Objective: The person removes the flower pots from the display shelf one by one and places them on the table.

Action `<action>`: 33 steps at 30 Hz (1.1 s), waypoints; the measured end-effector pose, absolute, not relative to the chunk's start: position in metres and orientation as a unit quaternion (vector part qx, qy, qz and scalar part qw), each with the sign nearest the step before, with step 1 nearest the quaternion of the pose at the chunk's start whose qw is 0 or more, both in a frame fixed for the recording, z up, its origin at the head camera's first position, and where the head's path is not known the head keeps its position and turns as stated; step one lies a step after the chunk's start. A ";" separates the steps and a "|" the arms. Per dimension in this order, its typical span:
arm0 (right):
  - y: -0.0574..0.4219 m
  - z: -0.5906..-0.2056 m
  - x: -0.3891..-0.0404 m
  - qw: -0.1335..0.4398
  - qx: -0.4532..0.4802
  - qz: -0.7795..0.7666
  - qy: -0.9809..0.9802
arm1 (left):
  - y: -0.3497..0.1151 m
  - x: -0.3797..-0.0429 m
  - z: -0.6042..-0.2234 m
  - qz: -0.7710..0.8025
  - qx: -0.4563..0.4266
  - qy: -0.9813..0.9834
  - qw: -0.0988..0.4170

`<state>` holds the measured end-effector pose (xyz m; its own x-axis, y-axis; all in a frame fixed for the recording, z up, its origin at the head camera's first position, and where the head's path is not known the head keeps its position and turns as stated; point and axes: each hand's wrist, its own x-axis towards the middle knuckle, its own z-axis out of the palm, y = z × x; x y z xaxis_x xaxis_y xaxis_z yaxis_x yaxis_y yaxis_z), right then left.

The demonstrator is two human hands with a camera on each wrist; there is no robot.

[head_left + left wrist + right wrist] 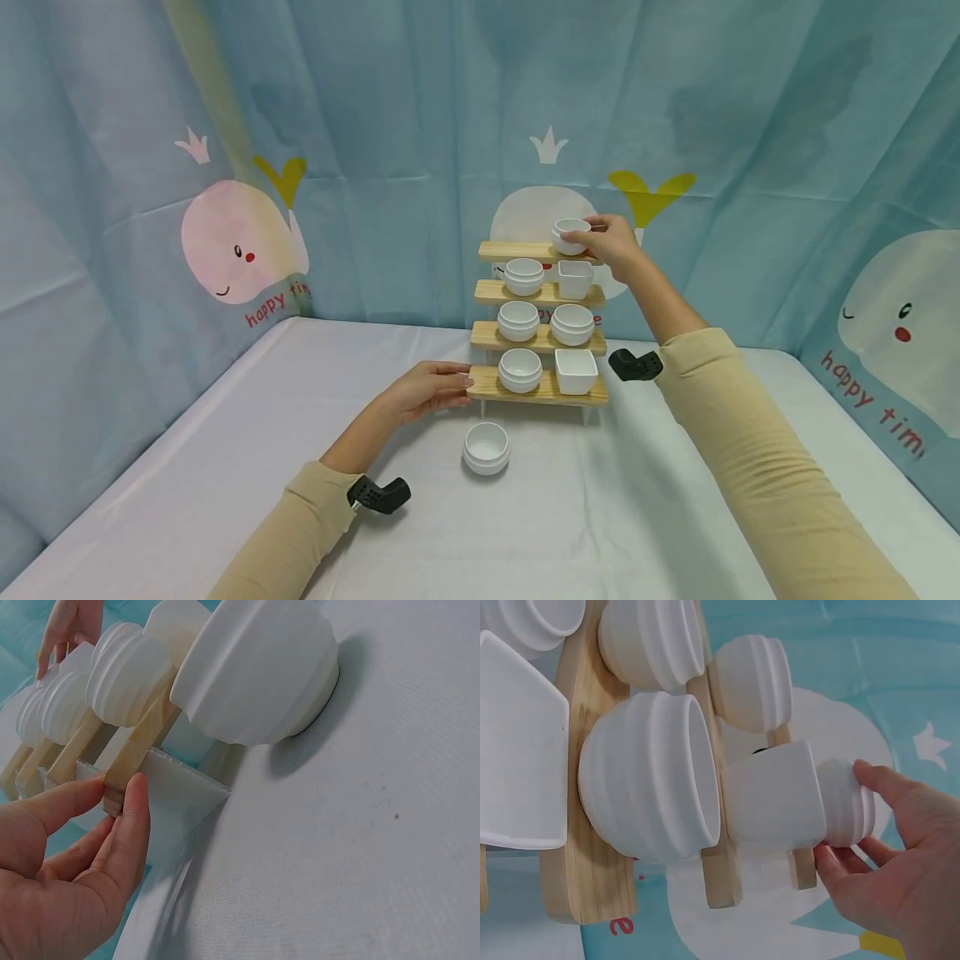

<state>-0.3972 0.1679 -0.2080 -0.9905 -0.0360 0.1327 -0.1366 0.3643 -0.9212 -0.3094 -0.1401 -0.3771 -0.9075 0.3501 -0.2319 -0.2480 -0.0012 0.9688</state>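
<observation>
A tiered wooden stand (536, 396) carries several white round bowls and two square ones. My right hand (615, 243) holds a round white bowl (568, 237) at the right end of the top shelf (517, 251); in the right wrist view this bowl (847, 802) is partly hidden behind a square bowl (776, 796), thumb and fingers on either side of it. My left hand (432, 390) pinches the left end of the lowest shelf, and in the left wrist view its thumb and fingers grip the wood's tip (124, 776). Another round bowl (486, 448) sits on the table in front.
A white cloth (247, 467) covers the table. Behind it hangs a light blue curtain (390, 167) printed with whales, close to the stand's back. A black wrist camera mount (378, 494) juts from the left sleeve, and another (635, 365) from the right.
</observation>
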 end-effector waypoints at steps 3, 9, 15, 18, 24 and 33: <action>0.167 -0.207 -0.395 0.047 0.053 0.562 -0.824 | -0.140 -0.309 -0.377 0.707 0.037 0.673 0.213; 0.169 -0.204 -0.393 0.053 0.051 0.552 -0.831 | -0.142 -0.309 -0.378 0.708 0.037 0.674 0.210; 0.172 -0.202 -0.389 0.070 0.063 0.546 -0.833 | -0.143 -0.309 -0.379 0.709 0.039 0.671 0.211; 0.172 -0.201 -0.388 0.069 0.068 0.544 -0.834 | -0.143 -0.309 -0.379 0.709 0.041 0.671 0.211; 0.169 -0.197 -0.387 0.059 0.066 0.544 -0.834 | -0.143 -0.309 -0.379 0.709 0.040 0.672 0.210; 0.172 -0.191 -0.381 0.056 0.069 0.546 -0.833 | -0.142 -0.308 -0.378 0.708 0.038 0.673 0.210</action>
<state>-0.3812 0.1717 -0.1910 -0.9842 -0.0539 0.1684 -0.1760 0.3937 -0.9023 -0.3080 -0.1416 -0.3778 -0.9093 0.3485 -0.2276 -0.2449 -0.0056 0.9695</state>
